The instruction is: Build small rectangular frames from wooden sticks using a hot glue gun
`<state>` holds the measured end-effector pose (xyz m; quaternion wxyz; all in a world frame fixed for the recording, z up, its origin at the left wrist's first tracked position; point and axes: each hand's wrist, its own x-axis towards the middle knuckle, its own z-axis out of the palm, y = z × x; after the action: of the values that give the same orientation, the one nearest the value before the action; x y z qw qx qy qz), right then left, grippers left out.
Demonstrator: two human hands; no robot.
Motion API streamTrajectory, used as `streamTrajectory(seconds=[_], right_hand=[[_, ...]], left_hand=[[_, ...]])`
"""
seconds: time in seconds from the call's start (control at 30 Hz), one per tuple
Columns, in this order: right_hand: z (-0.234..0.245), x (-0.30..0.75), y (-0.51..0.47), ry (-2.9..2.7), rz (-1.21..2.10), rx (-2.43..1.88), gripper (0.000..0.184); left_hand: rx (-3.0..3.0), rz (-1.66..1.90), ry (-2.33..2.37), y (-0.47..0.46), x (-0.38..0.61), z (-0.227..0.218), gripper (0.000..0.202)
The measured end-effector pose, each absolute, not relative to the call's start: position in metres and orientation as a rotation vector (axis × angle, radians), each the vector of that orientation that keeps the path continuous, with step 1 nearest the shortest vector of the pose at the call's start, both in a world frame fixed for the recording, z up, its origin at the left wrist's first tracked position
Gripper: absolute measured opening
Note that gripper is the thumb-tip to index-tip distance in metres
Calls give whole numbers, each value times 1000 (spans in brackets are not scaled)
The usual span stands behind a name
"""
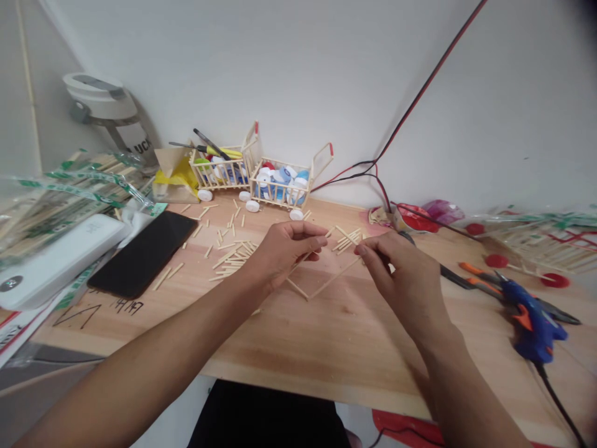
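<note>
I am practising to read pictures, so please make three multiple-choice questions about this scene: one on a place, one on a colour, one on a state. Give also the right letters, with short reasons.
1. Where is the blue glue gun?
A. Against the back wall
B. To the right of the right hand
C. Under the table

2. What colour are the wheels of the stick carts?
A. Red
B. Blue
C. White

3. What are the left hand and right hand doing?
A. Pinching thin wooden sticks in their fingers
B. Lying flat on the table
C. Gripping the glue gun

Answers: 1 B, it lies at the right of the wooden tabletop. 2 C, the wheels show white. 3 A, both hands are raised with sticks between their fingers.
</note>
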<state>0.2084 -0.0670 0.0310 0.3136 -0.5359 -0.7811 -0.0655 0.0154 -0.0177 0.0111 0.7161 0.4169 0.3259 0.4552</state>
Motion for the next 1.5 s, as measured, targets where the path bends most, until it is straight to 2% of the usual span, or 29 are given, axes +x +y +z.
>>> streamTrajectory(seconds=[1.5], right_hand=[[31,208,-66,-2072,-201,-1402,16]], left_hand=[[919,992,757,-19,16,14,18]])
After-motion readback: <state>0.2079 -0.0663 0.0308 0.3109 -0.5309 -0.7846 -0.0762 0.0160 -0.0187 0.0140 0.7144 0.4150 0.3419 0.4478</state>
